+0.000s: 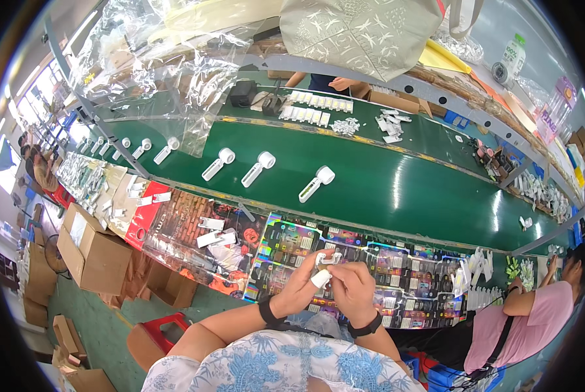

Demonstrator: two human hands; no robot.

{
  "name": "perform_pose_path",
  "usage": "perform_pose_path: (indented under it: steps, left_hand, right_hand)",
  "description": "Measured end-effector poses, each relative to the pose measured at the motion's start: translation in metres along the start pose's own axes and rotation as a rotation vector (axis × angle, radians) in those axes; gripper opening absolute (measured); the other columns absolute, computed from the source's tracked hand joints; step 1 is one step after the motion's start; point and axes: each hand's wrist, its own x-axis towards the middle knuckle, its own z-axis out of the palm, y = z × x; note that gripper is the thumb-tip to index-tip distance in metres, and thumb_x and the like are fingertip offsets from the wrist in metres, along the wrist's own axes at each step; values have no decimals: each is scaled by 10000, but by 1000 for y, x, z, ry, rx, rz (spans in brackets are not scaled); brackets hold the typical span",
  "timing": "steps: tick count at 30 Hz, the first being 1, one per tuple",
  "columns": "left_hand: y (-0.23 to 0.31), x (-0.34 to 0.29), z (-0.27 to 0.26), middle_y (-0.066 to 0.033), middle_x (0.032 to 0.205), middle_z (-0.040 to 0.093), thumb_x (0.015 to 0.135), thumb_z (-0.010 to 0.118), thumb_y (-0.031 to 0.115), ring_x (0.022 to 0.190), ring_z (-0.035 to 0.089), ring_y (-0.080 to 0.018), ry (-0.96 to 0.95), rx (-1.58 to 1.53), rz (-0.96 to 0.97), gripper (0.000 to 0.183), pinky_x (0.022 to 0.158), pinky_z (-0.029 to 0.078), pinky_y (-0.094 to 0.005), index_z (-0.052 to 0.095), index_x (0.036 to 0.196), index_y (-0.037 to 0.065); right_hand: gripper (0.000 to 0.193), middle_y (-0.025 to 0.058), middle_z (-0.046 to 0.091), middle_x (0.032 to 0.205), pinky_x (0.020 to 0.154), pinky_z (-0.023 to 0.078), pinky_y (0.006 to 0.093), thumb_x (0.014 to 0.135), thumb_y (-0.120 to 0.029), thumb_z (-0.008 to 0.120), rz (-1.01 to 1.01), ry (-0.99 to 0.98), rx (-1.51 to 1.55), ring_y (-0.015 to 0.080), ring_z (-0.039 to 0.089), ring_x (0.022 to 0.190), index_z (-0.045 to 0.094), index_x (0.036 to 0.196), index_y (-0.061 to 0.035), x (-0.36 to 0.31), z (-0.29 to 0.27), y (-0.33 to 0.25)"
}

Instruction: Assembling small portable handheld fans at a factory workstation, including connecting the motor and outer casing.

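The person wears a white top [250, 359] patterned with blue flowers and leaves, its short sleeves leaving the forearms bare. A plain black band [267, 312] circles the wrist below the left hand [296, 292], and another dark band [365, 325] the wrist below the right hand [355, 293].

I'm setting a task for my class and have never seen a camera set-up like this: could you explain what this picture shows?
There is no machine doing the handling. A wide fisheye camera on a person's head looks down, which is why straight edges bend toward the rim.

The wearer's left hand and right hand meet near the lower middle, holding a small white part between them; its finer details are too small to make out.

Beyond them, white round-headed devices lie in a row on a long green surface. The nearer bench has colourful printed sheets, with loose white pieces toward the left. At the right is another person in a pink top.
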Motion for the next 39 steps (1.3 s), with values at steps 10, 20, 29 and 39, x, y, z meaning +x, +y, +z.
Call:
perform_pose_path:
  steps: [10,20,29,39]
  left_hand:
    - [-5,-3,2,-113,1198,462,932,432,145,1069,470,-168,69,112,40,406,906,383,-285,346,1297,-9]
    - [-5,-4,1,-87,1226,450,933,443,151,1072,452,-139,81,11,10,424,898,382,-265,336,1316,4]
    - [-10,-1,-2,-74,1188,473,937,433,136,979,478,-109,85,4,-1,404,815,420,-242,345,1312,13]
    - [-6,1,-5,-84,1149,498,937,430,152,953,500,-126,105,94,-3,402,799,433,-249,353,1305,11]
  right_hand:
    - [224,62,597,827,573,490,285,697,22,664,-2,-9,-4,211,602,683,646,893,-86,1,0,-4]
    - [224,64,591,827,579,490,290,705,19,658,-2,-39,-24,219,600,686,645,903,-85,-1,2,-1]
    - [233,66,583,824,563,484,296,700,30,652,10,-44,-42,217,593,678,645,905,-79,3,5,-1]
    - [244,69,582,831,576,490,298,680,29,666,14,-62,-67,230,593,688,645,900,-75,4,9,2]
